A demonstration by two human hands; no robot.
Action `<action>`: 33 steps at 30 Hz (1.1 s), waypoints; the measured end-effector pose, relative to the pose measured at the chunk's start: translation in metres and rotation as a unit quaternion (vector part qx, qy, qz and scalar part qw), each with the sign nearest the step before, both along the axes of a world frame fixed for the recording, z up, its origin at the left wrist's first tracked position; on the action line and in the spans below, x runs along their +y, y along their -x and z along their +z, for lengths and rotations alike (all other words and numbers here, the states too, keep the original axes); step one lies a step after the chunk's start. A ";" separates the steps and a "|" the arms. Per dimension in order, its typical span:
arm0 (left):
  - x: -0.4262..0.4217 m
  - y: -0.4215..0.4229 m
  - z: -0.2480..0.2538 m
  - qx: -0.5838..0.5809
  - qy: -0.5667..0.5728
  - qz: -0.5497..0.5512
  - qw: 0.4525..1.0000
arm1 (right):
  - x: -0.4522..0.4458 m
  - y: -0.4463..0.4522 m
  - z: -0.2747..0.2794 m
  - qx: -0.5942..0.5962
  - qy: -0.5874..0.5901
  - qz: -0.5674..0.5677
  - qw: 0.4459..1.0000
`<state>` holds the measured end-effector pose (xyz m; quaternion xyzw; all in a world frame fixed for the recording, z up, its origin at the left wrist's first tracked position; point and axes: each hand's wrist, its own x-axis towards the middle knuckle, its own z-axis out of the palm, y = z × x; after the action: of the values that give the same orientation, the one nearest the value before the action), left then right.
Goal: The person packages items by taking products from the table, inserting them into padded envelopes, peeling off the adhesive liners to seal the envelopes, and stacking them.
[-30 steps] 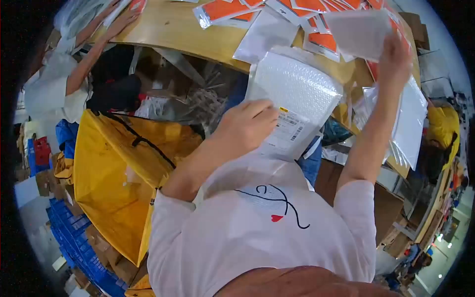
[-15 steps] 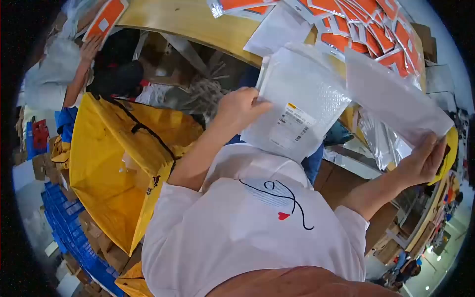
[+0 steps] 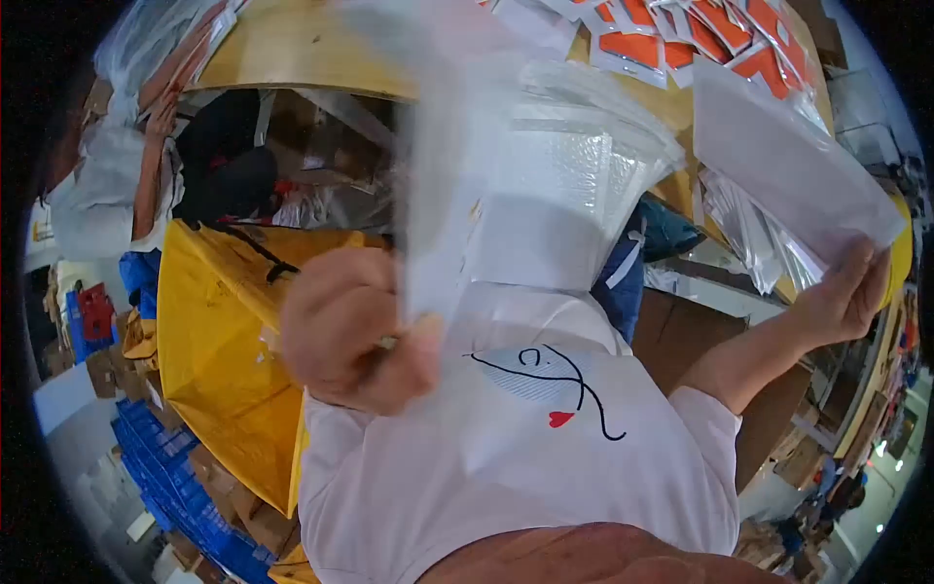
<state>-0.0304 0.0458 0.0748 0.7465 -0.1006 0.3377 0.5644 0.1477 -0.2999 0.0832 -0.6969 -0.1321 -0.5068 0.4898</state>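
My left hand (image 3: 355, 331), blurred by motion, pinches the lower left edge of a white padded mailer (image 3: 443, 204), which is lifted and smeared. Behind it, a fanned stack of white bubble mailers (image 3: 574, 175) lies at the near table edge, against my shirt. At the right, my right hand (image 3: 844, 292) is closed on the lower corner of a flat white sheet or envelope (image 3: 778, 161), held tilted. Under that sheet are clear plastic sleeves (image 3: 744, 229).
Orange-and-white packets (image 3: 720, 34) cover the far right of the wooden table (image 3: 311, 49). A yellow bag (image 3: 229, 360) stands open at my left, with blue crates (image 3: 185, 496) beyond. Another person's arm (image 3: 151, 175) is at the upper left, a teal bag (image 3: 666, 232) right of the mailers.
My left hand has lifted the labelled mailer off the stack and moved left and nearer. My right hand carried the white sheet from above the packets to the right side.
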 end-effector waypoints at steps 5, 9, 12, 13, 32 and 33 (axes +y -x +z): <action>-0.074 -0.055 -0.055 0.055 -0.180 -0.064 0.980 | 0.005 0.008 0.006 0.004 -0.024 -0.021 0.999; -0.100 -0.081 -0.115 0.141 -0.255 -0.072 0.954 | -0.007 0.010 0.007 -0.024 -0.032 -0.010 0.999; -0.085 -0.095 -0.112 0.044 -0.312 -0.065 0.947 | -0.016 0.012 0.007 -0.049 -0.028 0.008 0.998; -0.073 -0.108 -0.103 -0.022 -0.347 -0.018 0.938 | -0.015 0.012 0.005 -0.037 -0.018 0.012 0.999; -0.039 -0.089 -0.050 0.039 -0.420 0.041 0.906 | 0.058 -0.040 0.022 0.165 0.110 0.255 0.946; -0.040 -0.081 -0.049 0.025 -0.400 0.052 0.915 | 0.057 -0.040 0.023 0.182 0.108 0.276 0.937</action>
<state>0.0504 0.0062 0.0259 0.9222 -0.1748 0.2793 0.2024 0.1876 -0.2429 0.1062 -0.7622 -0.2817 -0.1986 0.5479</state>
